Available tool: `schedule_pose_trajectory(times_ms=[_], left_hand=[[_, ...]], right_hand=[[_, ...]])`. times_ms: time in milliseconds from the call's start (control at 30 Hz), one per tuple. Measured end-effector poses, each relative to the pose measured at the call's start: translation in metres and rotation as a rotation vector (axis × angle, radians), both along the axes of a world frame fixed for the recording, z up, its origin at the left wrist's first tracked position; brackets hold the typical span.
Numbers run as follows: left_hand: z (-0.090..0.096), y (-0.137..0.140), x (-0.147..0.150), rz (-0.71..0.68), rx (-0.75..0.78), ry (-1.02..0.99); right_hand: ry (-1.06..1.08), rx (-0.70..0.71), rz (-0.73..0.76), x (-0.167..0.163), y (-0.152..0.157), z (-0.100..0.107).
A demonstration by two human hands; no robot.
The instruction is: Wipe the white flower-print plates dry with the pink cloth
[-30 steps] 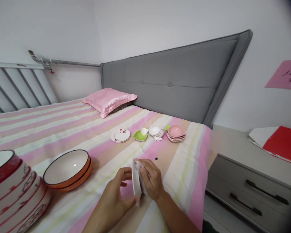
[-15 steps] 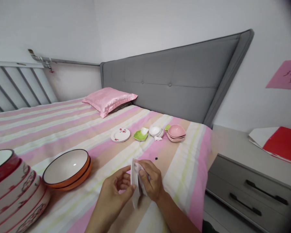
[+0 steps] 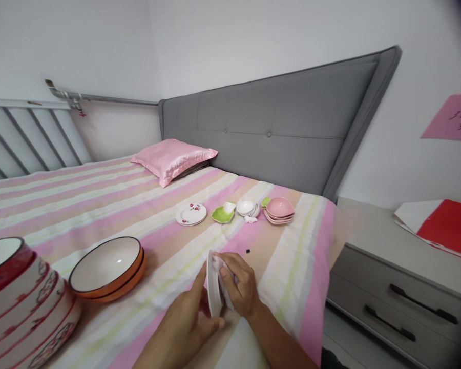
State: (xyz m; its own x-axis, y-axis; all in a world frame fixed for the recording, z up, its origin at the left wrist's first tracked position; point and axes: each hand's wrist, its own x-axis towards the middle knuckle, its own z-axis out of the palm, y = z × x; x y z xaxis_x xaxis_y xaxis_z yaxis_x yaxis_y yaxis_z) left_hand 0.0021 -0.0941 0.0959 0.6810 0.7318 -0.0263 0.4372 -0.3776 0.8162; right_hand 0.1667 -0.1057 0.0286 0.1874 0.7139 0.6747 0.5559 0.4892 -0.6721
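A small white plate (image 3: 214, 289) stands nearly edge-on between my hands above the striped bed. My left hand (image 3: 190, 318) supports it from the left, fingers against its back and thumb stretched out by the lower rim. On the other side, my right hand (image 3: 238, 284) is closed round a soft white wad, seemingly a tissue or cloth (image 3: 217, 264), pressed to the plate's face. Its fingers partly hide the wad. Just beyond lie flower-printed plates (image 3: 191, 213), a green leaf-shaped dish (image 3: 223, 213), small white dishes (image 3: 246, 207) and a stack of pink dishes (image 3: 279, 209).
Orange bowls (image 3: 105, 269) sit to the left, beside a tall stack of red-and-white bowls (image 3: 34, 312). A pink pillow (image 3: 174, 159) rests by the grey headboard (image 3: 261, 113). At right is a nightstand (image 3: 384, 251) with a red paper (image 3: 451, 228).
My left hand has shifted its grip: its thumb has come off the plate's near face and dropped towards the lower rim. The plate has turned slightly; my right hand is almost unmoved.
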Motion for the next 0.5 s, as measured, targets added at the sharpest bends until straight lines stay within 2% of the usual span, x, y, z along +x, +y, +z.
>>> schedule_pose_trajectory(times_ms=[133, 333, 500], left_hand=[[-0.006, 0.0015, 0.0012, -0.017, -0.02, -0.045], [-0.0039, 0.0033, 0.003, 0.0, -0.095, -0.095], [-0.0043, 0.0071, 0.0026, 0.058, -0.09, -0.123]], right_hand=[[-0.01, -0.002, -0.004, -0.0005, -0.0006, 0.0007], [-0.067, -0.003, -0.004, -0.0006, -0.0011, -0.0033], [-0.127, -0.014, 0.018, -0.0025, -0.0011, -0.0057]])
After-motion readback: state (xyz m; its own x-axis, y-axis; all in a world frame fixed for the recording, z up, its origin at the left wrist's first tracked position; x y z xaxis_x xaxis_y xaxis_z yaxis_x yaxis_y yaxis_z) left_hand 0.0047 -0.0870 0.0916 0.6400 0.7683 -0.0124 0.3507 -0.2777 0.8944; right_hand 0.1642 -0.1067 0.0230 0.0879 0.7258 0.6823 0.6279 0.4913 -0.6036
